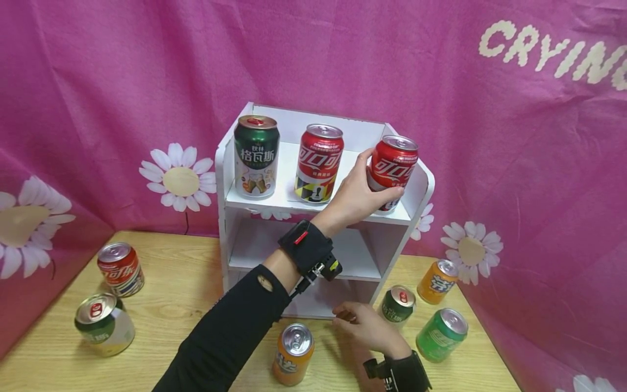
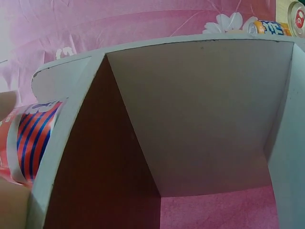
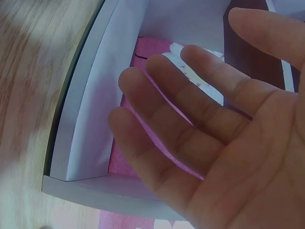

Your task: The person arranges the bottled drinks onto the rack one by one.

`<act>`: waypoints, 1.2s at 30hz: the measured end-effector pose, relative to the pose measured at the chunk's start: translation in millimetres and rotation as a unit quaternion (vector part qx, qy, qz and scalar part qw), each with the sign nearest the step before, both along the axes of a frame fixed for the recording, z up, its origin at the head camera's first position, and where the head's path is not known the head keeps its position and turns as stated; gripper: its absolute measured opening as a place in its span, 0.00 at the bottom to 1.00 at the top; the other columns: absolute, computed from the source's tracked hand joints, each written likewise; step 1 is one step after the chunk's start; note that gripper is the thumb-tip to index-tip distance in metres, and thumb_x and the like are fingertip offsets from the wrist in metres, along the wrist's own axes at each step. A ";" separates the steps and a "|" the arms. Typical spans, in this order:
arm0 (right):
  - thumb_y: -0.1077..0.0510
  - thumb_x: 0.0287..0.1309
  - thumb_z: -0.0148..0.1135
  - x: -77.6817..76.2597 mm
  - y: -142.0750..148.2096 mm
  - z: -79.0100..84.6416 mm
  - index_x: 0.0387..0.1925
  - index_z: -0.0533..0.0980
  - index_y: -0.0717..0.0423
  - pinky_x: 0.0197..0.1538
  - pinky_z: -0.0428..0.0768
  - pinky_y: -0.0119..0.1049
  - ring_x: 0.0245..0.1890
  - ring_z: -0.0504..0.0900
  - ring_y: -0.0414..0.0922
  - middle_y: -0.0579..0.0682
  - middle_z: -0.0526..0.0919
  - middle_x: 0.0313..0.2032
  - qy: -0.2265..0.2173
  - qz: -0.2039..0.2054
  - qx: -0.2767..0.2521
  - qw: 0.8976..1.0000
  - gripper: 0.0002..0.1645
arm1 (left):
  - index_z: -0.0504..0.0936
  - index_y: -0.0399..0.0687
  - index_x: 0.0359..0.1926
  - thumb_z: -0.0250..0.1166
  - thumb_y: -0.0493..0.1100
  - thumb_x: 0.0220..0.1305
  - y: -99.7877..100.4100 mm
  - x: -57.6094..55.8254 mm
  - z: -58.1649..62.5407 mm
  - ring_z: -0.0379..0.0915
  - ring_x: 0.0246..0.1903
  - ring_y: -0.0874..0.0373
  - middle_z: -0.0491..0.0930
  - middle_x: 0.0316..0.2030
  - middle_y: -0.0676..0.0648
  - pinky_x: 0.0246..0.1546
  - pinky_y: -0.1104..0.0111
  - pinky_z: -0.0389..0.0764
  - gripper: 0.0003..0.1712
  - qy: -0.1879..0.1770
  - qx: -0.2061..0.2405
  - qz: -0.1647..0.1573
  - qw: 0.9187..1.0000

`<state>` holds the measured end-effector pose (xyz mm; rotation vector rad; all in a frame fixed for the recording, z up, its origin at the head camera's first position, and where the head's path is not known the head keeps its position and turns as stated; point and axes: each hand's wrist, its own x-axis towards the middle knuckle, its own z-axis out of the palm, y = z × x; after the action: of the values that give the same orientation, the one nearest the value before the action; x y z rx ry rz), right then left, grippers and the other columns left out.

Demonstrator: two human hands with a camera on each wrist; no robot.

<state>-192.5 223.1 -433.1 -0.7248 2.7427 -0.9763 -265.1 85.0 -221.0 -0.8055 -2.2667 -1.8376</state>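
Note:
My left hand [image 1: 360,193] grips a red cola can [image 1: 393,169] at the right end of the top tier of a small white shelf [image 1: 306,239]. Thumb and fingers curl around the can's sides. In the left wrist view, part of that can [image 2: 33,143] shows at the left edge, beyond the shelf's board. To its left on the top tier stand another red cola can [image 1: 319,163] and a tall green and white can [image 1: 257,158]. Low in front of the shelf, my right hand [image 1: 367,326] holds nothing; the right wrist view shows its fingers [image 3: 157,109] loosely bent and spread.
An orange can [image 1: 293,354] stands in front of the shelf. On the right are a dark green can [image 1: 398,305], a light green can [image 1: 442,335] and another orange can [image 1: 437,281]. On the left stand a red can [image 1: 120,269] and a green-white can [image 1: 105,324]. Pink cloth [image 1: 147,81] hangs behind.

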 end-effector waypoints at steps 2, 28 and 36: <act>0.53 0.64 0.58 0.2 0.0 -0.6 0.42 0.78 0.57 0.41 0.79 0.37 0.38 0.80 0.43 0.44 0.81 0.37 0.005 0.001 0.000 1.000 0.12 | 0.49 0.53 0.71 0.70 0.48 0.55 -0.2 0.3 0.1 0.64 0.57 0.59 0.67 0.58 0.49 0.59 0.58 0.65 0.50 0.001 0.006 0.000 1.000; 0.54 0.64 0.58 0.9 -0.8 0.0 0.42 0.78 0.57 0.42 0.79 0.39 0.38 0.80 0.43 0.45 0.82 0.38 0.012 0.008 0.005 1.000 0.11 | 0.56 0.49 0.68 0.71 0.50 0.55 -2.7 -2.4 1.5 0.64 0.56 0.61 0.68 0.58 0.50 0.59 0.63 0.66 0.46 -0.003 -0.027 0.006 1.000; 0.55 0.64 0.58 0.7 -1.6 0.2 0.42 0.78 0.56 0.42 0.79 0.37 0.38 0.80 0.43 0.45 0.81 0.37 0.004 0.008 0.002 1.000 0.10 | 0.56 0.48 0.68 0.70 0.48 0.55 -2.5 -2.3 1.1 0.67 0.55 0.60 0.70 0.58 0.50 0.57 0.63 0.68 0.45 -0.001 -0.021 -0.005 1.000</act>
<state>-191.8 221.5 -433.0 -0.7496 2.7411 -0.9654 -267.4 82.5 -219.9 -0.8244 -2.3136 -1.8015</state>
